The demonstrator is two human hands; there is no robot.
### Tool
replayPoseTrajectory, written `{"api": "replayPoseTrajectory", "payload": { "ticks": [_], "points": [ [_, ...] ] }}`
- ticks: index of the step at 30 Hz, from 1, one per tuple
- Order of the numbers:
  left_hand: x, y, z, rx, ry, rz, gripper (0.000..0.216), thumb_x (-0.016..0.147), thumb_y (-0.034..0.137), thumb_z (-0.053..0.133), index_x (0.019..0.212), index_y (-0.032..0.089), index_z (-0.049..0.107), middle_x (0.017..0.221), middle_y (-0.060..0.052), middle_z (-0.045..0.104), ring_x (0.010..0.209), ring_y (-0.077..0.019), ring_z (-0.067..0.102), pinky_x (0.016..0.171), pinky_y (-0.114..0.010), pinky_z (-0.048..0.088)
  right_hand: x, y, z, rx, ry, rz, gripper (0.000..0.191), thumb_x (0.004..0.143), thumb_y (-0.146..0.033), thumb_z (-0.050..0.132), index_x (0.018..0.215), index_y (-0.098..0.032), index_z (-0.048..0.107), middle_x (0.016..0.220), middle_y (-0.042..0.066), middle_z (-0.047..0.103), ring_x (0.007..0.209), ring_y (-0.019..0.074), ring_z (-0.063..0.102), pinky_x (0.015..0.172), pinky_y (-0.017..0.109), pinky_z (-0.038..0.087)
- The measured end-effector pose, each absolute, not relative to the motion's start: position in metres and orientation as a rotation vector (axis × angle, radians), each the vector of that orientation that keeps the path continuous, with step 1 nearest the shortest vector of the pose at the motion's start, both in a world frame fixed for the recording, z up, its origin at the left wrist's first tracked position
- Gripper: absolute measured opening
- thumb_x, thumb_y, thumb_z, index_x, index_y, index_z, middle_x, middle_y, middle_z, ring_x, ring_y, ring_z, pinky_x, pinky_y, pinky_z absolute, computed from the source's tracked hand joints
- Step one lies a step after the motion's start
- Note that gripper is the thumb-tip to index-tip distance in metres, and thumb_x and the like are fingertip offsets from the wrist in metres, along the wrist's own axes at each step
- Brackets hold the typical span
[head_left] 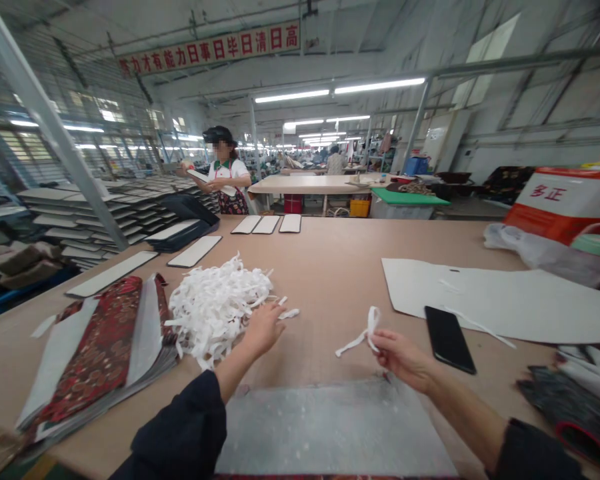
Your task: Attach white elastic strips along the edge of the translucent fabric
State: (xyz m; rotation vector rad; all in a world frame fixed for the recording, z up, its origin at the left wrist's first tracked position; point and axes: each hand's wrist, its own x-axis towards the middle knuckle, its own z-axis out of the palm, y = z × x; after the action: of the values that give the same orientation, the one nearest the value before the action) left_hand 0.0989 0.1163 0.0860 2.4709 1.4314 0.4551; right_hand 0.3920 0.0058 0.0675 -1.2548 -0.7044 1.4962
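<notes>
My left hand (265,328) reaches into the edge of a heap of white ribbon strips (215,307) on the brown table (330,280); its fingers are bent at a loose strip (289,313), and what they grip is not clear. My right hand (400,357) is closed in a pinch on a white ribbon strip (363,337) that loops up and trails left. Just in front of me lies a grey translucent sheet (330,427).
A black phone (449,338) lies right of my right hand on a large white card (500,300). A stack of red patterned panels (105,347) is at left, white pads (266,225) farther back. A person (227,173) stands at the far end. Gloves (570,400) lie at right.
</notes>
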Motion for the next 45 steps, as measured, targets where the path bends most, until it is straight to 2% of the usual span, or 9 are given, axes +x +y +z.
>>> {"api": "replayPoseTrajectory", "payload": {
  "ticks": [2,4,9,13,17,24,30,36,45],
  "points": [
    [0.120,0.088,0.087,2.385,1.287,0.430,0.023,0.082,0.025,0.041,0.095,0.017,0.059,0.098,-0.005,0.062,0.093,-0.0169,0.054,0.082,-0.027,0.040,0.349,0.000,0.073,-1.164,-0.648,1.591,0.023,0.059,-0.025,0.070,0.071,-0.016,0.053,0.061,-0.003,0.050,0.052,0.0061,0.044,0.047,0.017,0.032],
    [0.132,0.058,0.086,2.183,1.161,0.435,0.031,0.084,0.033,0.035,0.079,0.015,0.060,0.078,-0.004,0.064,0.075,-0.0151,0.058,0.067,-0.024,0.044,0.317,-0.005,0.076,-1.127,-0.631,1.618,0.024,0.059,-0.027,0.070,0.070,-0.016,0.051,0.063,-0.003,0.052,0.054,0.0067,0.046,0.049,0.018,0.033],
    [0.131,0.000,0.078,1.168,0.997,0.683,0.043,0.073,0.054,0.049,0.080,0.012,0.053,0.075,-0.007,0.061,0.064,-0.0145,0.057,0.058,-0.025,0.042,0.269,-0.018,0.069,-1.154,-0.642,1.565,0.025,0.058,-0.031,0.067,0.069,-0.016,0.050,0.062,-0.004,0.051,0.057,0.0079,0.047,0.054,0.021,0.034],
    [0.118,-0.021,0.070,0.960,1.055,0.805,0.044,0.055,0.050,0.068,0.071,0.013,0.050,0.064,-0.003,0.059,0.053,-0.0110,0.052,0.053,-0.024,0.040,0.244,-0.028,0.064,-1.023,-0.615,1.667,0.021,0.062,-0.029,0.066,0.074,-0.018,0.053,0.065,-0.005,0.052,0.057,0.0080,0.047,0.055,0.022,0.037],
    [0.086,-0.030,0.056,1.000,1.122,0.679,0.044,0.050,0.050,0.068,0.067,0.014,0.049,0.057,-0.001,0.057,0.045,-0.0101,0.047,0.047,-0.024,0.038,0.244,-0.029,0.062,-0.948,-0.437,1.731,0.028,0.060,-0.026,0.071,0.084,-0.019,0.058,0.069,-0.004,0.054,0.057,0.0068,0.048,0.050,0.018,0.039],
    [0.010,-0.013,0.033,1.416,1.520,0.515,0.019,0.070,0.032,0.044,0.069,0.015,0.051,0.052,0.004,0.046,0.044,-0.0102,0.041,0.043,-0.022,0.033,0.288,-0.028,0.034,-1.267,-0.609,1.490,0.029,0.060,-0.033,0.070,0.084,-0.020,0.061,0.074,0.001,0.058,0.064,0.0125,0.054,0.054,0.022,0.047],
    [-0.001,0.008,0.020,1.680,1.645,0.551,0.007,0.069,0.015,0.046,0.069,0.015,0.054,0.066,0.000,0.054,0.067,-0.0135,0.051,0.063,-0.023,0.036,0.308,-0.035,0.019,-1.776,-1.475,1.002,0.022,0.070,-0.041,0.047,0.075,-0.024,0.061,0.077,0.002,0.063,0.079,0.0234,0.056,0.071,0.034,0.045],
    [0.007,0.007,0.014,1.779,1.760,0.478,0.010,0.070,0.011,0.048,0.078,0.016,0.051,0.070,0.000,0.055,0.067,-0.0140,0.051,0.062,-0.023,0.035,0.306,-0.035,0.010,-1.865,-1.711,0.720,0.023,0.073,-0.038,0.039,0.072,-0.023,0.056,0.080,0.004,0.062,0.079,0.0220,0.056,0.076,0.034,0.043],
    [0.009,0.015,0.020,1.888,1.838,0.274,0.011,0.073,0.012,0.047,0.083,0.017,0.049,0.073,0.000,0.056,0.068,-0.0130,0.053,0.060,-0.021,0.035,0.307,-0.031,0.006,-1.874,-1.761,0.751,0.019,0.074,-0.033,0.038,0.072,-0.023,0.054,0.079,0.004,0.061,0.077,0.0205,0.054,0.074,0.033,0.043]
  ]
}}
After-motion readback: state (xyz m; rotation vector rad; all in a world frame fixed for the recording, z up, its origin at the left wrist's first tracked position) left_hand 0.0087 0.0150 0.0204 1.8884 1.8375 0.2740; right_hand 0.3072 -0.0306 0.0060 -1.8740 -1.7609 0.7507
